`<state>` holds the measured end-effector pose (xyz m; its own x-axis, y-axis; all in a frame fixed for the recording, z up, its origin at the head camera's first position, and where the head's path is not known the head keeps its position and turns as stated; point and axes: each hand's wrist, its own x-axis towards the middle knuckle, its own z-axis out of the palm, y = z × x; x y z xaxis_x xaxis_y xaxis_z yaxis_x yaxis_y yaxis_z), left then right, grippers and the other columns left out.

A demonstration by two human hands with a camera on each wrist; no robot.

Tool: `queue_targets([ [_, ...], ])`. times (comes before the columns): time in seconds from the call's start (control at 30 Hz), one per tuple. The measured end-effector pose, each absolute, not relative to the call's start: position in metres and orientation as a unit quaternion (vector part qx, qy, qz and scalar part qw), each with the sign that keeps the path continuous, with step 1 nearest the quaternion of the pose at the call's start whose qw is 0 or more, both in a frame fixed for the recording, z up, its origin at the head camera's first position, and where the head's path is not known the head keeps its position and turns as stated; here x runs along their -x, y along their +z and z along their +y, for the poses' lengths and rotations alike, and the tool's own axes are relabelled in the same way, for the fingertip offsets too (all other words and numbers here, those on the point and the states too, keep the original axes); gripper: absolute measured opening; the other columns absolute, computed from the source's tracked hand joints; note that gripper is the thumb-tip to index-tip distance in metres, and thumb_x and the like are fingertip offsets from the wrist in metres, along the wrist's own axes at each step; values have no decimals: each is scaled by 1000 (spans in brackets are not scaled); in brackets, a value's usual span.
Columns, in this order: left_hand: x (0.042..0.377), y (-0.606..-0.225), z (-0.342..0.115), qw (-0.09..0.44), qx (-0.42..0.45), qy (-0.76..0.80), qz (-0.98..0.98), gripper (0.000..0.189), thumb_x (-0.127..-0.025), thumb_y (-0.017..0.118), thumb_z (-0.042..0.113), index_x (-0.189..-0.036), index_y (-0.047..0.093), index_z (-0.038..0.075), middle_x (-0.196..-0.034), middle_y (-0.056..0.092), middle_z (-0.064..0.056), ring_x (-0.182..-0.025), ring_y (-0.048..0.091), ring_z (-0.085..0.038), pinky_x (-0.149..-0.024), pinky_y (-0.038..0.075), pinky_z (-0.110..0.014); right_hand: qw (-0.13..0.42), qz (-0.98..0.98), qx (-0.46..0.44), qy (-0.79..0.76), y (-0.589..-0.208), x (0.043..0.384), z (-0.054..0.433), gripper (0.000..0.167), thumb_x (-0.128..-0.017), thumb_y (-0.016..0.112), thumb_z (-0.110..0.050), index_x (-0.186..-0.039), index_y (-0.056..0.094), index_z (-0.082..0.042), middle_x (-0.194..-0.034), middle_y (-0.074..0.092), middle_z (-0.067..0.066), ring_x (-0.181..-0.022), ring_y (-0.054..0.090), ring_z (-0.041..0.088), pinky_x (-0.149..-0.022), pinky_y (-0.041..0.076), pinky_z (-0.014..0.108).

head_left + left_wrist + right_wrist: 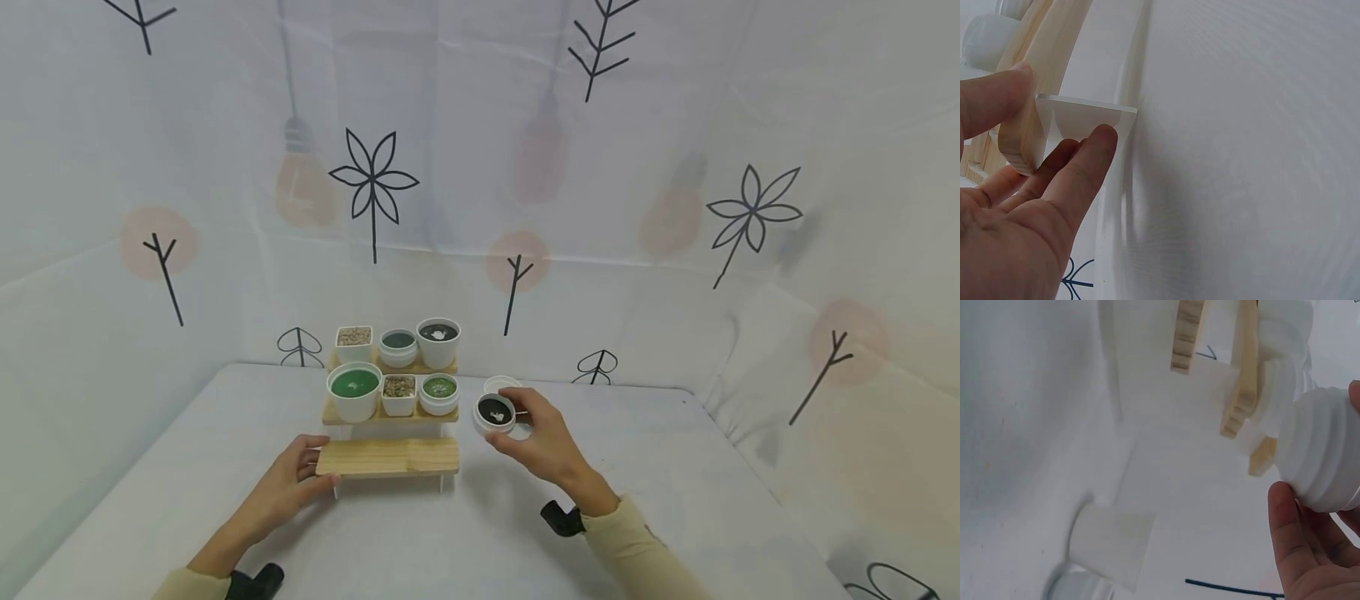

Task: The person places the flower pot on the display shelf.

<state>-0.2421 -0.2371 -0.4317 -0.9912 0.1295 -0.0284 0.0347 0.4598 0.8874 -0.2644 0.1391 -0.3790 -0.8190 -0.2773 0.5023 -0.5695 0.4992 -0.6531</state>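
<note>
A three-tier wooden stand on white legs has its lowest plank (386,457) nearest me. My left hand (287,483) grips that plank's left end; in the left wrist view the thumb (997,97) lies on the wood and the fingers extend beside a white leg (1085,115). My right hand (542,440) holds a small round white pot (495,412) with dark contents, right of the stand and above the table. Its ribbed side (1319,450) shows between thumb and fingers in the right wrist view.
On the middle tier stand a large green-filled pot (355,392), a square pot (399,396) and a ribbed pot (439,394). Three more, including a dark-filled pot (438,343), are on the top tier. Behind my right hand a white cup (501,383) stands near the patterned backdrop.
</note>
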Motion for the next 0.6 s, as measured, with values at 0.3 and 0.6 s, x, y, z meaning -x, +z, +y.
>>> queue_targets([
  [0.3,243,-432,-237,42,-51,514,855,72,-84,74,26,-137,34,-1,-131,51,-26,-121,52,-38,-95,50,-40,148,-840,-285,438,-383,256,113,58,-75,81,-18,-126,54,-11,-114,58,-6,-103,58,11,-86,54,27],
  [0.6,243,-433,-237,39,-53,510,858,72,-84,74,28,-137,35,-1,-129,53,-25,-120,53,-38,-95,50,-39,138,-812,-335,457,-389,254,81,56,-76,80,-16,-126,55,-11,-114,59,-1,-103,59,16,-83,55,31],
])
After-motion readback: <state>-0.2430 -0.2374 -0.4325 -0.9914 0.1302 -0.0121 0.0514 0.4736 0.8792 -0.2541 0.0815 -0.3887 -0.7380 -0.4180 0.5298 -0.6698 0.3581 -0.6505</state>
